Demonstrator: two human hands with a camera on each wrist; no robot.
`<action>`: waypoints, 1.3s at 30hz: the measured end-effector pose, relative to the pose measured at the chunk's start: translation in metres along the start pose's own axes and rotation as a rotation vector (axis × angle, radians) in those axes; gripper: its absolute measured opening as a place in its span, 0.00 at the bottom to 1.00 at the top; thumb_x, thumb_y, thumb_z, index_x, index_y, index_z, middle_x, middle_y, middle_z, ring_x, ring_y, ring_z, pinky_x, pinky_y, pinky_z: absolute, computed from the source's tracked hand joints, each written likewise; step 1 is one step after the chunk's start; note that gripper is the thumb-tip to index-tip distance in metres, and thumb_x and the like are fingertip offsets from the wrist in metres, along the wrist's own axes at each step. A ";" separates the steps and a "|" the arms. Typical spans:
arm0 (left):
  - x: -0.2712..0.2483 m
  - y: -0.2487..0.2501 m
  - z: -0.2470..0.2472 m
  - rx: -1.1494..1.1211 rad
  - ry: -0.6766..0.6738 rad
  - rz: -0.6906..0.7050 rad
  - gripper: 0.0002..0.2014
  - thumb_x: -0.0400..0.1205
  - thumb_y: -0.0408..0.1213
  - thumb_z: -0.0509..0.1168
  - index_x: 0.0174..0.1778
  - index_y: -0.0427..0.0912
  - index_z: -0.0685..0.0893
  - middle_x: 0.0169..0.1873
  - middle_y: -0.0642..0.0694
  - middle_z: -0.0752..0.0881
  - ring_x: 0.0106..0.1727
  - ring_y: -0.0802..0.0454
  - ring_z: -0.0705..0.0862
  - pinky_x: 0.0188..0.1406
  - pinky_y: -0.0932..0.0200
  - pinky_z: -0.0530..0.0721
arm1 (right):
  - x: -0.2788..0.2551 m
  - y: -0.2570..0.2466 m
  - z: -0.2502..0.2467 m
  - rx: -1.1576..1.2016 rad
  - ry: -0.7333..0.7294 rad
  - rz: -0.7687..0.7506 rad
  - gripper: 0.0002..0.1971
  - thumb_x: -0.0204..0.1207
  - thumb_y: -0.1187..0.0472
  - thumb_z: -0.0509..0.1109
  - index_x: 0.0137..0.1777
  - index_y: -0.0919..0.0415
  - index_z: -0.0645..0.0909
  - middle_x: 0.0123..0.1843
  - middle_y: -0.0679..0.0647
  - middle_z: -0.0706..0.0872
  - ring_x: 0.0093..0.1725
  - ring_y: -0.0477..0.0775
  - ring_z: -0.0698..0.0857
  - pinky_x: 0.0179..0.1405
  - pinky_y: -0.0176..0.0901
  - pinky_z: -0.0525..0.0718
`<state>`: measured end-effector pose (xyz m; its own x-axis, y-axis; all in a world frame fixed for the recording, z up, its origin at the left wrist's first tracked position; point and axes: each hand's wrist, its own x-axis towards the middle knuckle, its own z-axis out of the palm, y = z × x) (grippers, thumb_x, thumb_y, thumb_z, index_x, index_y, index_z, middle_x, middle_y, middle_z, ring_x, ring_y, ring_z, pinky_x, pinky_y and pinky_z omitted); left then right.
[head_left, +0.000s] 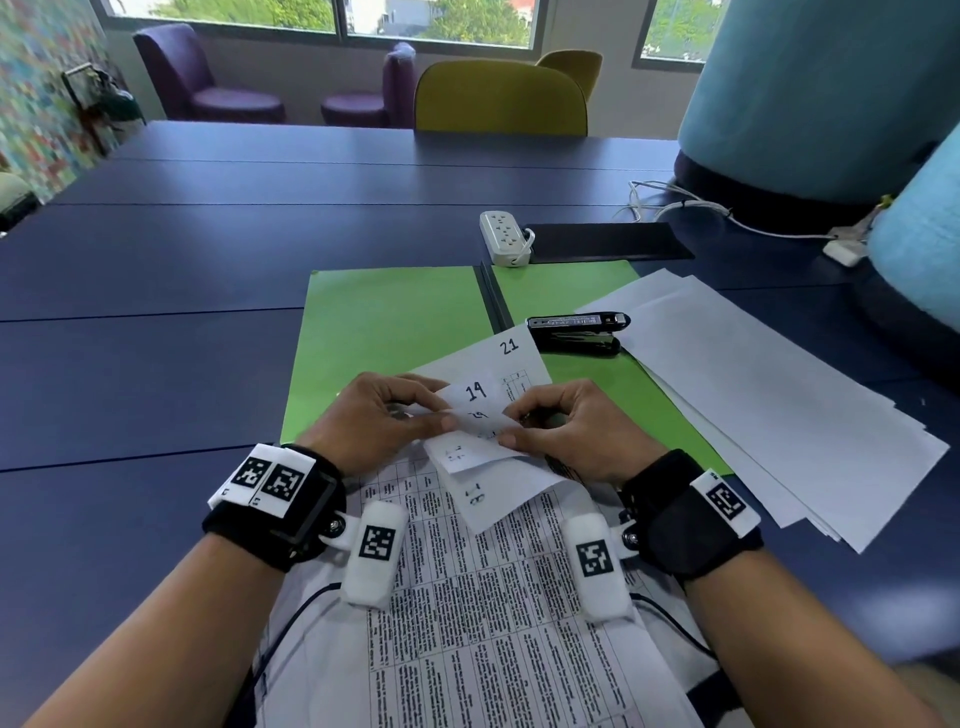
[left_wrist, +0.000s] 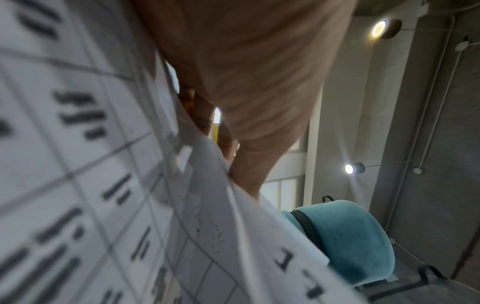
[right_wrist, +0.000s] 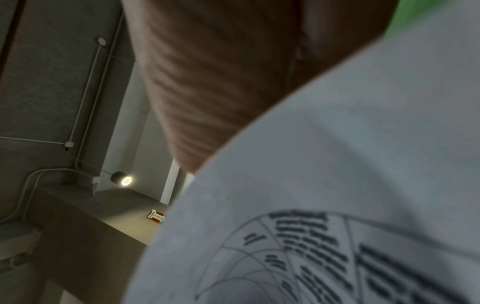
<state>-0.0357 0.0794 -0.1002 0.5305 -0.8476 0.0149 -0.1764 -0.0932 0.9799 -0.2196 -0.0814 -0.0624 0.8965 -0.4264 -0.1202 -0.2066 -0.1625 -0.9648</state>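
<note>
A stack of printed sheets (head_left: 483, 582) with tables of text lies in front of me, partly over an open green folder (head_left: 384, 332). Their top corners carry handwritten numbers such as 19 and 21 and are fanned and curled up. My left hand (head_left: 387, 415) pinches the corners from the left, thumb on top. My right hand (head_left: 561, 423) pinches the same corners from the right. In the left wrist view the sheets (left_wrist: 91, 185) fill the left half beside my palm (left_wrist: 246, 72). The right wrist view shows curved paper (right_wrist: 337, 185) under my palm (right_wrist: 207, 82).
A black stapler (head_left: 576, 335) lies on the folder just beyond my right hand. A loose pile of blank white paper (head_left: 769, 395) spreads to the right. A white power strip (head_left: 504, 236) and cables sit further back on the blue table (head_left: 156, 322). Teal cushioned seats (head_left: 810, 104) stand at right.
</note>
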 end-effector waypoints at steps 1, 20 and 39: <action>0.000 0.002 0.001 -0.012 -0.001 -0.004 0.08 0.68 0.50 0.77 0.35 0.50 0.95 0.55 0.56 0.91 0.63 0.55 0.87 0.66 0.49 0.84 | -0.001 0.000 0.000 0.005 -0.005 0.003 0.08 0.71 0.66 0.81 0.45 0.70 0.89 0.36 0.57 0.87 0.34 0.47 0.83 0.32 0.34 0.81; -0.003 0.009 0.003 -0.080 0.018 0.011 0.09 0.62 0.43 0.82 0.37 0.49 0.96 0.53 0.57 0.92 0.57 0.51 0.91 0.66 0.45 0.86 | 0.004 0.008 0.000 -0.048 0.068 -0.063 0.03 0.69 0.68 0.82 0.42 0.63 0.91 0.45 0.66 0.90 0.42 0.55 0.85 0.53 0.54 0.86; -0.002 0.005 0.001 -0.017 0.016 -0.053 0.17 0.67 0.49 0.84 0.51 0.60 0.93 0.50 0.46 0.94 0.53 0.38 0.91 0.62 0.35 0.88 | 0.001 0.005 -0.002 -0.128 0.050 -0.084 0.13 0.68 0.67 0.83 0.50 0.63 0.85 0.44 0.53 0.89 0.41 0.42 0.84 0.47 0.33 0.85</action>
<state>-0.0381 0.0800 -0.0951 0.5516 -0.8334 -0.0339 -0.1342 -0.1288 0.9825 -0.2204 -0.0843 -0.0672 0.8929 -0.4496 -0.0254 -0.1828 -0.3103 -0.9329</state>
